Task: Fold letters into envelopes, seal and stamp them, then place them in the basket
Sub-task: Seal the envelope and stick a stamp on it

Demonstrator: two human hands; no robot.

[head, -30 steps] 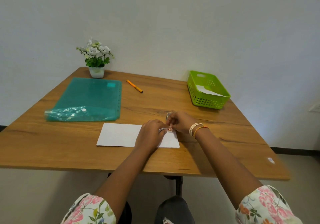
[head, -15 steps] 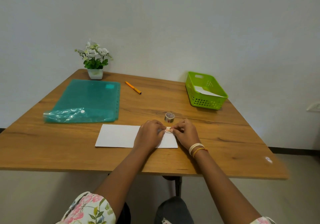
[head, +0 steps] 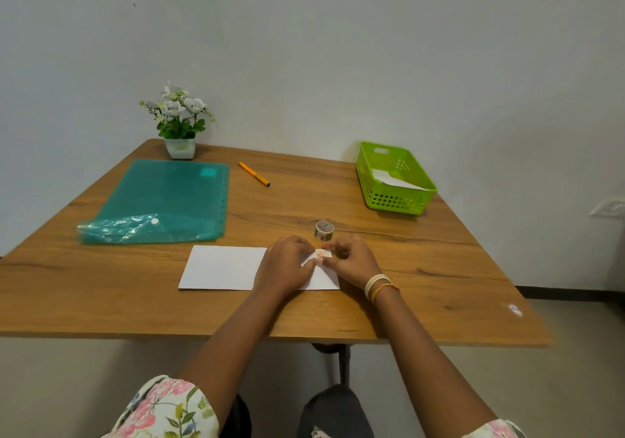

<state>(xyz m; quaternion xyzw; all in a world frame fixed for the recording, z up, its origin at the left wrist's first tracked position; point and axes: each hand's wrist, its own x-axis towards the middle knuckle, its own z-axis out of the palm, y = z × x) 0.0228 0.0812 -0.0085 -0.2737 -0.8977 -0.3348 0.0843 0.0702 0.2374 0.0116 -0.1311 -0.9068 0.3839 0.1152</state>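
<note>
A white envelope (head: 223, 267) lies flat on the wooden table (head: 422, 285) near its front edge. Both hands work at its right end. My left hand (head: 285, 266) rests on the envelope with curled fingers pinching one end of a small patterned stamp sticker (head: 323, 253). My right hand (head: 351, 258) pinches the sticker's other end, at the envelope's top right corner. A small roll of patterned sticker tape (head: 324, 229) stands just behind the hands. The green basket (head: 394, 197) sits at the back right with white paper inside.
A teal plastic folder (head: 162, 200) lies at the left. An orange pen (head: 253, 173) lies behind the middle. A small potted plant (head: 179, 123) stands at the back left by the wall.
My right hand left the tape roll, which now stands free behind the hands. Both hands came down to the envelope's top right corner with the sticker.
</note>
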